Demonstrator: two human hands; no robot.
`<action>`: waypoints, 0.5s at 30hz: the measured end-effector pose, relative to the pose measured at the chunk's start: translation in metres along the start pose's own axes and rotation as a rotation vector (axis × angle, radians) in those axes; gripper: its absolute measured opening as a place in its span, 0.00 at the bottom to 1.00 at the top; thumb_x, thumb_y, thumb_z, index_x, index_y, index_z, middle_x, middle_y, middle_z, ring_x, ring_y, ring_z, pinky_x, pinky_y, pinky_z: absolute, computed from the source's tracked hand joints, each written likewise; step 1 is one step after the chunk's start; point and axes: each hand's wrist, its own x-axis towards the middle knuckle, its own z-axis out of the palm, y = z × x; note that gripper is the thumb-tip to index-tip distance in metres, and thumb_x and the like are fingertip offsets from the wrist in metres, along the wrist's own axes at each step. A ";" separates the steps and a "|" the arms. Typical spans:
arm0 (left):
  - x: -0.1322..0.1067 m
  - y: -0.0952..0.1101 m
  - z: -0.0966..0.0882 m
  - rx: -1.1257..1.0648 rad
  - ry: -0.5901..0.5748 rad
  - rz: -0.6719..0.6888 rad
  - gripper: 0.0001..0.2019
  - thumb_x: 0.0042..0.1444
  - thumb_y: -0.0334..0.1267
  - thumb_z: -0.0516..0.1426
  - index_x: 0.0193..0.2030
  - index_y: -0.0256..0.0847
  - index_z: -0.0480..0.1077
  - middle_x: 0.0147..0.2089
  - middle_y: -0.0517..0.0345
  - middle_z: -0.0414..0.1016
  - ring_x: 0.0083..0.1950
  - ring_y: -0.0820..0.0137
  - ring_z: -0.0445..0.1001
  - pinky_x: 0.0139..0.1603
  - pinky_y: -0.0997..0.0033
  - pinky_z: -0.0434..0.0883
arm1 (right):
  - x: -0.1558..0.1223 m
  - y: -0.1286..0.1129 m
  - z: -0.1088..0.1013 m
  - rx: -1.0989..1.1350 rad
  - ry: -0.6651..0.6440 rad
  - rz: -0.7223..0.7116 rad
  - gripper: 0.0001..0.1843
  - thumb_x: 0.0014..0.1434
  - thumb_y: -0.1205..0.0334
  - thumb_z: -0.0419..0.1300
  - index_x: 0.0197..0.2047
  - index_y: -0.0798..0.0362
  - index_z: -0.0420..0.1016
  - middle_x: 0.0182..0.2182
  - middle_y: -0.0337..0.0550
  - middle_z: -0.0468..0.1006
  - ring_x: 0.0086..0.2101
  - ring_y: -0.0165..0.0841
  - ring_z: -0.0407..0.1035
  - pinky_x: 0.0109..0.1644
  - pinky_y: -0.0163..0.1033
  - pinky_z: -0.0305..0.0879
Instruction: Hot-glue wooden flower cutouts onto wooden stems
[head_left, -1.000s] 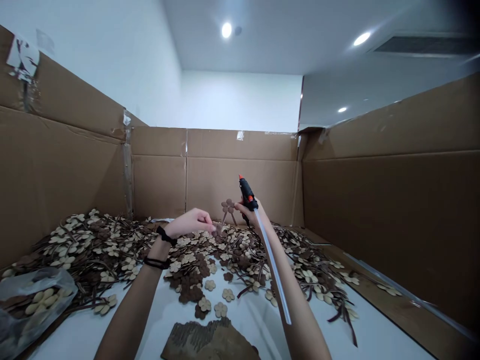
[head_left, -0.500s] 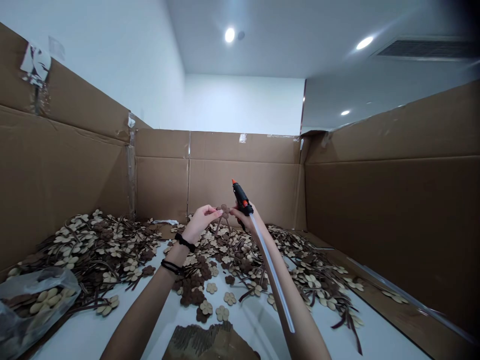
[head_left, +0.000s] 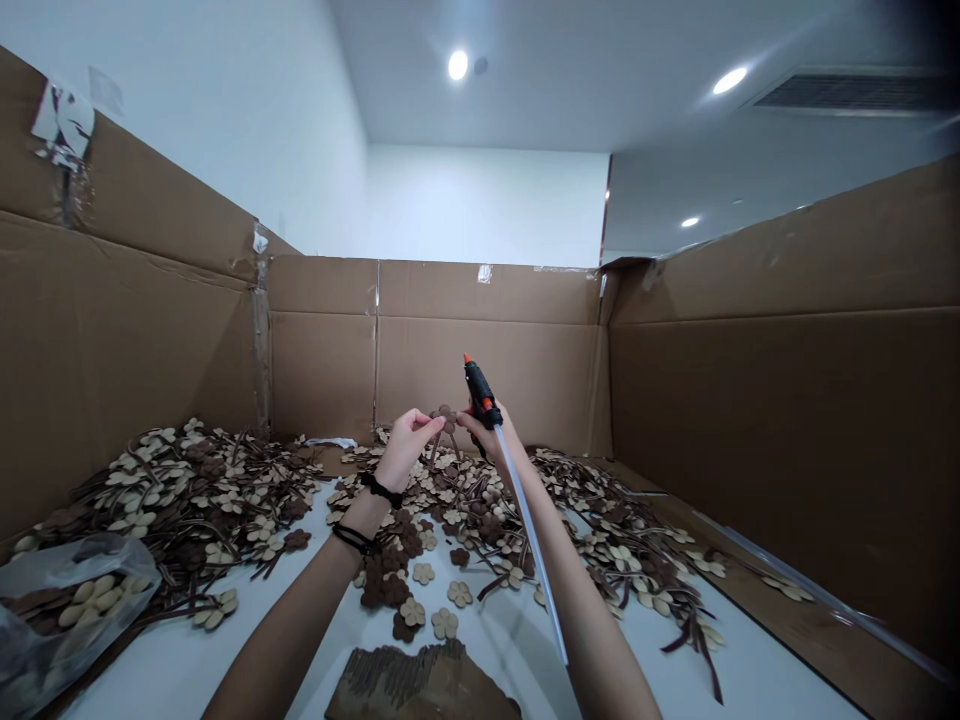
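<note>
Between my hands, above the heap, is a brown flower (head_left: 445, 414) with two thin strips hanging below it. My left hand (head_left: 407, 442) pinches the flower's left edge between thumb and fingers. My right hand (head_left: 487, 428) holds a black hot glue gun (head_left: 480, 388) with an orange tip pointing up and away. A long clear glue stick (head_left: 534, 545) trails from its back along my right forearm. The right fingertips also reach the flower's right edge. Beneath both hands lie many loose cream and brown flowers (head_left: 450, 490) with dark strips.
Cardboard walls (head_left: 487, 360) enclose the white table (head_left: 315, 610) on three sides. Another flower heap (head_left: 195, 490) rises at the left, behind a clear plastic bag (head_left: 82, 610) of flower pieces. A torn cardboard piece (head_left: 420, 685) lies at the front.
My left wrist and forearm have shifted slightly to the right. The flower and the glue gun have barely moved, and both hands keep their hold.
</note>
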 end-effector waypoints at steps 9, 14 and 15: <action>-0.001 -0.002 0.008 -0.061 0.148 0.014 0.12 0.49 0.42 0.59 0.27 0.39 0.60 0.24 0.66 0.62 0.25 0.77 0.61 0.28 0.76 0.58 | -0.005 -0.009 0.006 0.013 -0.009 0.011 0.16 0.45 0.50 0.62 0.28 0.51 0.63 0.24 0.37 0.65 0.26 0.31 0.59 0.32 0.37 0.57; 0.001 -0.004 0.010 -0.251 0.168 0.010 0.16 0.49 0.35 0.59 0.40 0.41 0.56 0.32 0.63 0.70 0.34 0.75 0.72 0.37 0.75 0.65 | -0.007 -0.013 0.006 0.024 -0.029 -0.001 0.15 0.47 0.50 0.62 0.28 0.51 0.63 0.24 0.36 0.65 0.26 0.30 0.58 0.32 0.37 0.57; 0.001 -0.004 0.010 -0.278 0.156 0.025 0.18 0.49 0.34 0.59 0.42 0.42 0.54 0.32 0.63 0.71 0.34 0.75 0.72 0.39 0.75 0.66 | -0.008 -0.015 0.006 0.023 -0.041 -0.006 0.15 0.47 0.50 0.62 0.28 0.51 0.63 0.23 0.36 0.65 0.26 0.30 0.58 0.32 0.37 0.57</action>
